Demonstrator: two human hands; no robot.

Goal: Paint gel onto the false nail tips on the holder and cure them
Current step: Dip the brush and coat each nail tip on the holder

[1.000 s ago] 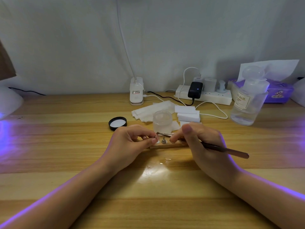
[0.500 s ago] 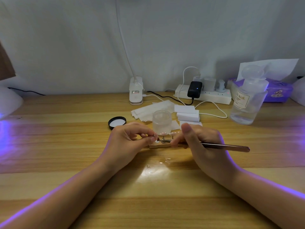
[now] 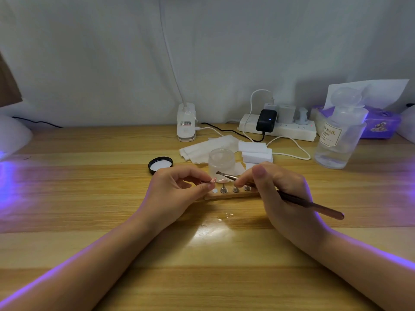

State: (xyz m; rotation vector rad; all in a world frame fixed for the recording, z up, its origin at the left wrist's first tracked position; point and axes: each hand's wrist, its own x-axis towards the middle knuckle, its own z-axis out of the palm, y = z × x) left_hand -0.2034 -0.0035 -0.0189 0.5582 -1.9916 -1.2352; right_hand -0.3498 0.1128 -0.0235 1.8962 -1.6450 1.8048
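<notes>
A small wooden nail holder (image 3: 231,195) lies on the desk with several metal stands and one bare white spot at its left end. My left hand (image 3: 177,194) pinches one stand with a pinkish nail tip (image 3: 212,181), lifted just above that left end. My right hand (image 3: 285,194) grips a gel brush (image 3: 310,204) like a pen, its flat tip (image 3: 219,173) hovering just right of the held nail tip. An open frosted gel jar (image 3: 221,162) stands right behind the holder, and its black lid (image 3: 160,164) lies to the left.
Behind the jar lie white wipes (image 3: 206,149) and white buffer blocks (image 3: 256,151). A clip lamp base (image 3: 186,124), a power strip (image 3: 278,127), a clear liquid bottle (image 3: 339,135) and a purple tissue box (image 3: 379,124) stand along the back. A white cure lamp (image 3: 13,135) glows violet at far left.
My left hand has lifted the pinched nail tip off the holder's left end. The brush tip rose and its handle end dipped toward me.
</notes>
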